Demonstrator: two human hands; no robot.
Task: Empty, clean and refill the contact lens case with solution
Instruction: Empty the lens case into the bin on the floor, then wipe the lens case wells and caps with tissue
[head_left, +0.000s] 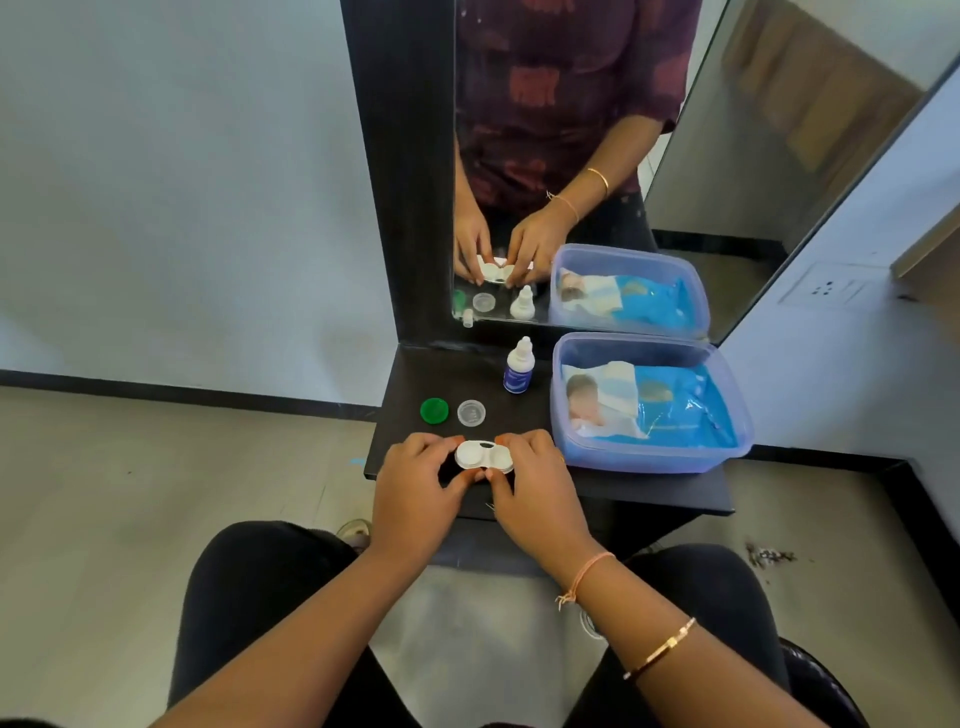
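A white two-well contact lens case (484, 456) is held just above the front of a dark shelf (649, 488). My left hand (415, 488) grips its left end and my right hand (535, 493) grips its right end, thumbs at the near edge. Both wells are uncapped. A green cap (434, 411) and a clear cap (471, 413) lie side by side on the shelf behind the case. A small white solution bottle (518, 367) with a blue label stands upright farther back, its nozzle cap on.
A clear lilac plastic box (727, 447) with a blue wipes pack (649, 405) inside fills the shelf's right side. A mirror (571, 156) rises behind the shelf and reflects my hands. My knees sit below the shelf's front edge. A wall socket (826, 288) is at right.
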